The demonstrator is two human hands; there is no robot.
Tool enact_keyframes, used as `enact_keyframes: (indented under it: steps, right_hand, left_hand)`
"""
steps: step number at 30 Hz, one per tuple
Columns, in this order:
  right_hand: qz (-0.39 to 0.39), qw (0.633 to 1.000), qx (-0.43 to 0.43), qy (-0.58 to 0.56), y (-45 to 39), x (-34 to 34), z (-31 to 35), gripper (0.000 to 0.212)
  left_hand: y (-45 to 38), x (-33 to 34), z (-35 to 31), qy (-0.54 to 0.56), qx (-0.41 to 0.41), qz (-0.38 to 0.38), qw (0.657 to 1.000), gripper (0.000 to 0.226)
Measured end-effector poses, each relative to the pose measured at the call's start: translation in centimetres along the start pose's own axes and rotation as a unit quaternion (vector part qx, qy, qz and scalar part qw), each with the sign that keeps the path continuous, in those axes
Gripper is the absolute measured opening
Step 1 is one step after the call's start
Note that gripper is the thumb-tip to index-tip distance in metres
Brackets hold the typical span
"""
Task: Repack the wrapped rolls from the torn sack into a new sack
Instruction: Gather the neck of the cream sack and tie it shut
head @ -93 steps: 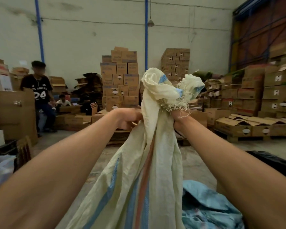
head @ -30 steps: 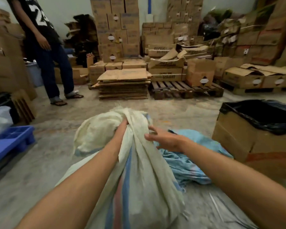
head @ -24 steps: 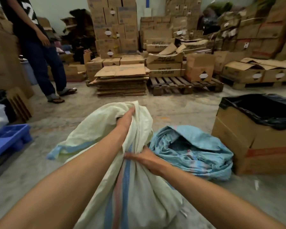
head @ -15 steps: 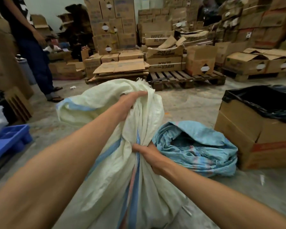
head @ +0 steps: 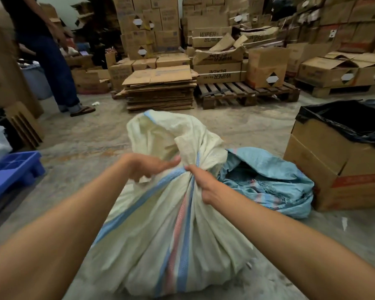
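A cream woven sack with blue and pink stripes stands full on the concrete floor in front of me, its neck bunched. My right hand grips the gathered neck. My left hand pinches the loose top flap just left of the neck. The flap stands up above both hands. A crumpled light-blue sack lies on the floor to the right, touching the cream one. The wrapped rolls are hidden inside.
A cardboard box lined with a black bag stands at the right. A blue plastic pallet lies at the left. A person stands at the far left. Flattened cartons, a wooden pallet and stacked boxes fill the back.
The sack came down from chest height to the floor. My right hand slid to the neck and closed on it. My left hand moved down from the top flap to beside the neck.
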State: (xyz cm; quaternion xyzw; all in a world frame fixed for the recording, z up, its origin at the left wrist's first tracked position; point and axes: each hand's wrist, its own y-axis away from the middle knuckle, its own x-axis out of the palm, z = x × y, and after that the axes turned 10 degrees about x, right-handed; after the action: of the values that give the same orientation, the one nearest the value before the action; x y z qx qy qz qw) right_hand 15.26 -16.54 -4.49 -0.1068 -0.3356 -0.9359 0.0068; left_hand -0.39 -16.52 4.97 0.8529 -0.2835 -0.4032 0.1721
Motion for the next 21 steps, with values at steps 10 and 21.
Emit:
enact_keyframes:
  steps: [10, 21]
  right_hand:
    - [0.011, 0.995, -0.098, 0.009, -2.1, 0.4, -1.7, 0.064]
    - [-0.05, 0.946, -0.129, 0.293, -2.7, -6.8, -4.8, 0.066]
  left_hand:
    - [-5.1, 15.3, 6.0, 0.264, 0.248, -0.206, 0.909, 0.077]
    - [-10.0, 19.3, 8.3, 0.399, 0.038, -0.224, 0.889, 0.066]
